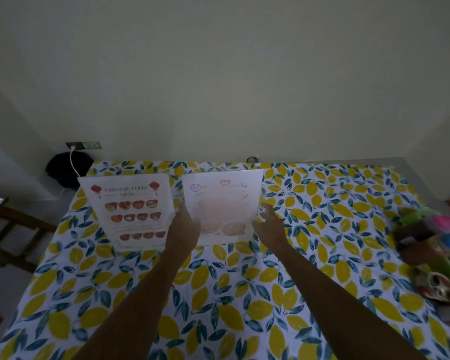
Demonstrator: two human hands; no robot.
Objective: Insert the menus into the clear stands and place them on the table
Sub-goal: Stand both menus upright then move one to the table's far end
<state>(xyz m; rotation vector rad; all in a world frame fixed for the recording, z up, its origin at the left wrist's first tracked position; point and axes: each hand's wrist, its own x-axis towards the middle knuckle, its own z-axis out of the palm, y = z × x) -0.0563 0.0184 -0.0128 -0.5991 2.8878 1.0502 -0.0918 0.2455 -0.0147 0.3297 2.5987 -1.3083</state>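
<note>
A dim room with a bare pale wall, and in front of you a counter (244,294) under a lemon-print cloth; clutter sits at its right edge, a dark chair off the left.

From the head view, two menus stand at the far side of the counter. The Chinese menu (130,211) is on the left, upright and leaning slightly back, presumably in its stand already; the clear plastic itself is too faint to make out. Just to its right is the Thai menu (224,203), also upright, with a narrow gap between the two.

Your left hand (183,226) is at the Thai menu's left edge, fingers together and laid against the sheet's lower left; whether it pinches the edge or only steadies it, I cannot tell. Your right hand (269,224) is just off the right edge, fingers spread and curled, not clearly touching.

You look to be at the placing step for the second menu. Next, check that it stands on its own and squares up with its neighbour, then ease both hands away without tipping it.
</note>
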